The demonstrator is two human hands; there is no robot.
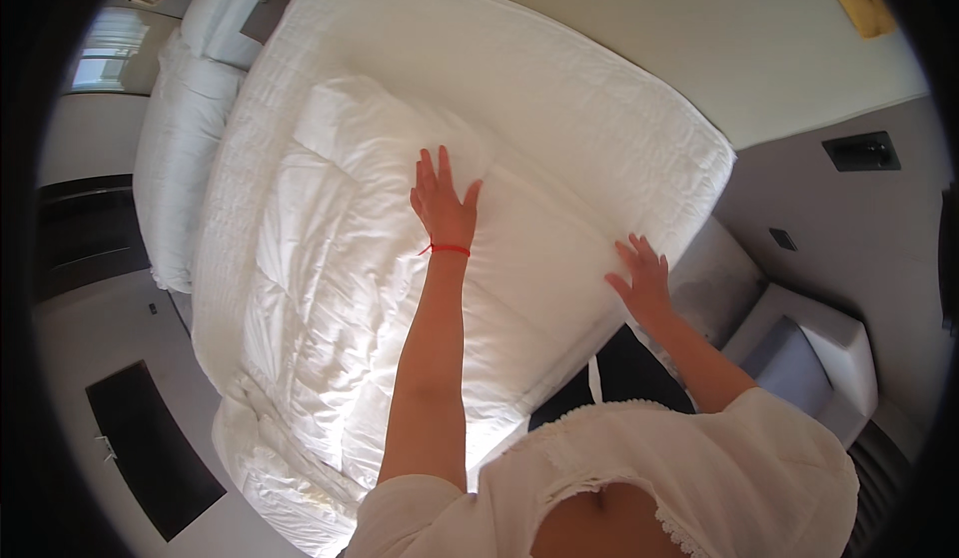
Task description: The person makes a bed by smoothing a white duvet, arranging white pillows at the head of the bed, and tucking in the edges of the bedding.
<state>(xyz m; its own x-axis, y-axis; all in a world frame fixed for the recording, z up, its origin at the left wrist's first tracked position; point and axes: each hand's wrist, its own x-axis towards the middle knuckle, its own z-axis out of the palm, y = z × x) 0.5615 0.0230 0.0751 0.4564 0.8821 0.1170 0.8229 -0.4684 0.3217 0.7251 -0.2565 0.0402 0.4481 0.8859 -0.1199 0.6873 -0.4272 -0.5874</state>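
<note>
A rumpled white duvet [337, 206] covers much of the bed, its left part deeply creased and its right part smoother. My left hand [447, 202], with a thin red cord at the wrist, rests palm down on the duvet with fingers spread. Near the bed's right edge, my right hand [644, 277] lies spread at the duvet's border and grips nothing that I can see. Past the duvet, a white mattress with a quilted cover [644, 131] shows along the far and right sides.
White pillows [187, 161] line the left end of the bed. Bunched white bedding [277, 475] hangs at the lower left. A pale armchair [846, 341] with a grey cushion stands close on the right. A dark nightstand [264, 20] adjoins the far left corner.
</note>
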